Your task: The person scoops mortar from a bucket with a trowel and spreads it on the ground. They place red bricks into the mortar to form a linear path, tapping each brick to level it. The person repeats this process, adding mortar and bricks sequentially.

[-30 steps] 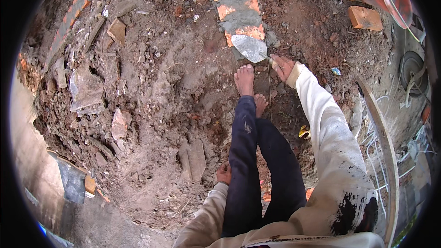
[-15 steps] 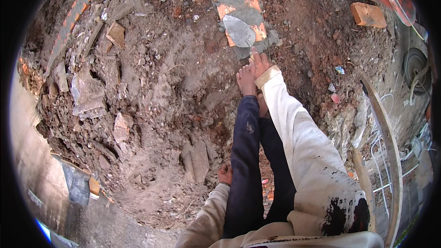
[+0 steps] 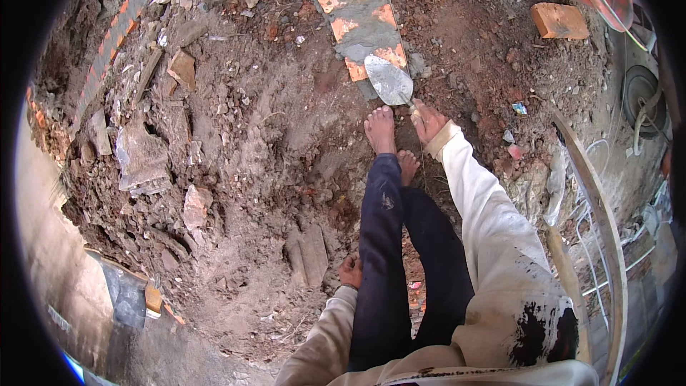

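- My right hand (image 3: 429,120), upper centre of the frame, is closed around the handle of a trowel (image 3: 389,80).
- The trowel's grey blade lies on the near end of the mortar-covered brick row (image 3: 357,18).
- My left hand (image 3: 350,271), lower centre, rests beside my leg, holding nothing I can see.
- My bare feet (image 3: 380,129) stand on dirt.

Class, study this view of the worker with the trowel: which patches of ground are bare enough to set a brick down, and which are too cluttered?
Fairly bare: the reddish dirt between the mortared brick row and the loose orange brick, and the earth left of the bare foot. Crowded: the rubble at far left. The right hand holds the trowel at the row's near end; the left hand rests by the leg.
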A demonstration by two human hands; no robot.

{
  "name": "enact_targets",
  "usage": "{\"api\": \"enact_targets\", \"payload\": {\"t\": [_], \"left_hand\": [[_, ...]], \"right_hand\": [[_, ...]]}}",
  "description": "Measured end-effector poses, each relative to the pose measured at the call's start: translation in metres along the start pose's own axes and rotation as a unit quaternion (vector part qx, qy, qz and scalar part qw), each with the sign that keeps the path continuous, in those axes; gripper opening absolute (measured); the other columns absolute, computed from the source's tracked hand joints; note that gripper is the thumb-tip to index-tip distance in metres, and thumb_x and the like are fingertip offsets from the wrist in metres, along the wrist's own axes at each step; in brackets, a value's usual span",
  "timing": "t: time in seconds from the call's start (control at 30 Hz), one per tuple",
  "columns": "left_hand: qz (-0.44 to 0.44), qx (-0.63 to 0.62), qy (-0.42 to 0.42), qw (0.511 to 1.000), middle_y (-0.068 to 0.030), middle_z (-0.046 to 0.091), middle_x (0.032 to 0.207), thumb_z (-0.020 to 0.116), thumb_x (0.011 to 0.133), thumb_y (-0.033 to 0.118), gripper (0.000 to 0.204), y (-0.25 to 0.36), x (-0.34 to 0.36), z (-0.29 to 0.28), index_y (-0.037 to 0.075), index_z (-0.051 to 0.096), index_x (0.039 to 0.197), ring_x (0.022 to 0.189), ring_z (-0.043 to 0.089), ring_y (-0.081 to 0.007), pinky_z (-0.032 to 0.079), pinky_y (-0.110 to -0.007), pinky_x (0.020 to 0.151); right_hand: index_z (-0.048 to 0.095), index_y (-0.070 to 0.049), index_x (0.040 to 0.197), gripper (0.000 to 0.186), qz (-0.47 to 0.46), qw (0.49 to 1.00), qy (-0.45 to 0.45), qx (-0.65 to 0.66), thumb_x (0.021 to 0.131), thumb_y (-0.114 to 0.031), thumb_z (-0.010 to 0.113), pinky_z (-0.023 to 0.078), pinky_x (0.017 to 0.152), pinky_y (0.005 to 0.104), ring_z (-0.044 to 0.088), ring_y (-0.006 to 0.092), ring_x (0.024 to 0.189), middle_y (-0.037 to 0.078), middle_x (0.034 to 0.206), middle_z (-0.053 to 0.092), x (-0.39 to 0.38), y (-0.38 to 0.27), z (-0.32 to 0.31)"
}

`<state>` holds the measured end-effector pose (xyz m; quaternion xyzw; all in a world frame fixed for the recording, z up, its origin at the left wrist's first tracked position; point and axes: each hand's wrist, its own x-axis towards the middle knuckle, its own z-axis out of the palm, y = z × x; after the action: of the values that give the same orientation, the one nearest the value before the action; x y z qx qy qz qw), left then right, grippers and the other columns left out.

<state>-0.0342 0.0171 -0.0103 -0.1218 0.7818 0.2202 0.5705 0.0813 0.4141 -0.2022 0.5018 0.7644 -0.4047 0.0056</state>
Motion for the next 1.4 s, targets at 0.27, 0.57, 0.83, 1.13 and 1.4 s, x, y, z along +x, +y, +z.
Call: {"api": "enact_targets", "payload": {"t": [0.27, 0.57, 0.83, 1.13, 1.4], "left_hand": [[0.070, 0.030, -0.025, 0.997, -0.0059, 0.066, 0.087, 0.055, 0.082, 0.010, 0.016, 0.007, 0.004, -0.008, 0.003, 0.064, 0.094, 0.078, 0.061, -0.0132, 0.048, -0.028, 0.073], [0.033, 0.130, -0.051, 0.990, -0.0022, 0.066, 0.086, 0.058, 0.083, 0.011, 0.017, 0.025, 0.017, -0.016, 0.002, 0.064, 0.097, 0.079, 0.059, -0.0090, 0.047, -0.025, 0.072], [0.031, 0.115, 0.008, 0.993, -0.0044, 0.065, 0.088, 0.064, 0.082, 0.015, 0.021, 0.069, 0.017, -0.032, 0.000, 0.063, 0.097, 0.076, 0.059, -0.0110, 0.048, -0.025, 0.071], [0.088, -0.012, -0.048, 0.995, -0.0009, 0.060, 0.074, 0.060, 0.085, 0.014, 0.012, 0.268, 0.043, 0.046, 0.003, 0.061, 0.090, 0.064, 0.054, -0.0068, 0.043, -0.021, 0.054], [0.438, 0.067, -0.154, 0.883, -0.0070, 0.062, 0.091, 0.059, 0.081, 0.012, 0.025, 0.531, -0.015, 0.272, 0.001, 0.059, 0.103, 0.081, 0.058, -0.0134, 0.046, -0.026, 0.074]], "right_hand": [[0.049, -0.010, 0.118, 0.038, 0.379, 0.776, -0.174, 0.474, 0.090, -0.036, 0.047, 0.042, 0.033, 0.0310, 0.050, 0.0168, 0.041, 0.007, 0.065, 0.054, 0.055, -0.015, -0.098], [0.054, -0.006, 0.117, 0.040, -0.008, 1.000, -0.017, 0.023, 0.087, -0.033, 0.050, 0.052, 0.071, 0.0425, 0.064, 0.0323, 0.084, 0.018, 0.095, 0.064, 0.041, -0.035, -0.080], [0.047, -0.001, 0.124, 0.048, 0.128, 0.918, -0.332, -0.176, 0.080, -0.018, 0.058, 0.046, 0.089, 0.0450, 0.059, 0.0334, 0.103, 0.018, 0.108, 0.062, 0.079, -0.150, -0.065], [0.046, -0.001, 0.104, 0.045, 0.334, 0.925, -0.178, 0.030, 0.073, -0.030, 0.061, 0.048, 0.072, 0.0498, 0.060, 0.0444, 0.082, 0.025, 0.086, 0.062, -0.163, -0.100, -0.154], [0.049, 0.000, 0.109, 0.051, 0.511, 0.849, -0.075, 0.108, 0.071, -0.030, 0.064, 0.048, 0.072, 0.0490, 0.059, 0.0429, 0.084, 0.025, 0.087, 0.061, -0.398, -0.125, -0.140]]}}
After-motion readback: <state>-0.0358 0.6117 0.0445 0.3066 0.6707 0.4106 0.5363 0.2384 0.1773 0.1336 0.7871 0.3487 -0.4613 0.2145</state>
